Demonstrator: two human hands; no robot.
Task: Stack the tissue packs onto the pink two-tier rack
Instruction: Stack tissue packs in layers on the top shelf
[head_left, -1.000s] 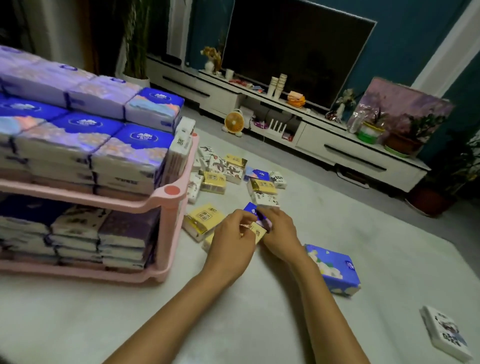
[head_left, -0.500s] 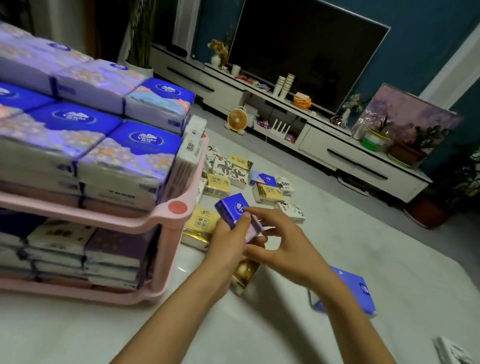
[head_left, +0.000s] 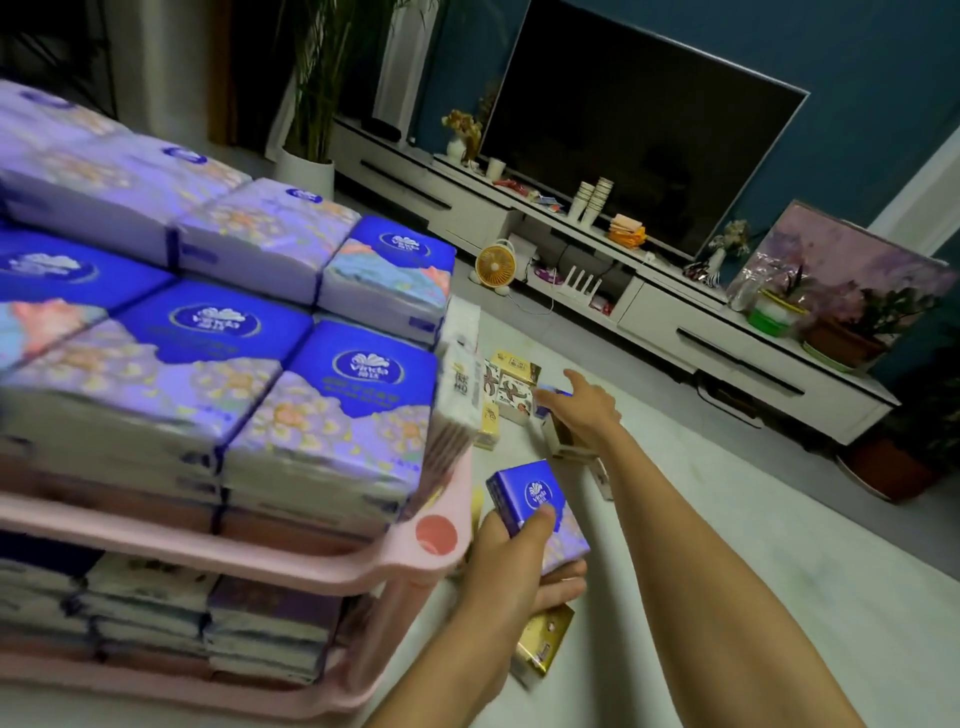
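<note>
— Holding the small blue Vinda tissue pack (head_left: 535, 499) beside the pink two-tier rack (head_left: 332, 569); why so low?
— Our left hand (head_left: 511, 564) grips it, thumb on top, fingers (head_left: 565, 583) beneath, probably so we lift two together; its long axis slants away from us, logo end farthest; our right hand (head_left: 584, 413) reaches over the loose packs (head_left: 511, 389); whether it grasps one we cannot tell.

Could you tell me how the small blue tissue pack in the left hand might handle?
The small blue tissue pack is probably light: the left hand holds it unaided, thumb on top. Its glossy film wrapper may be slippery, and it would likely dent when squeezed.
</note>
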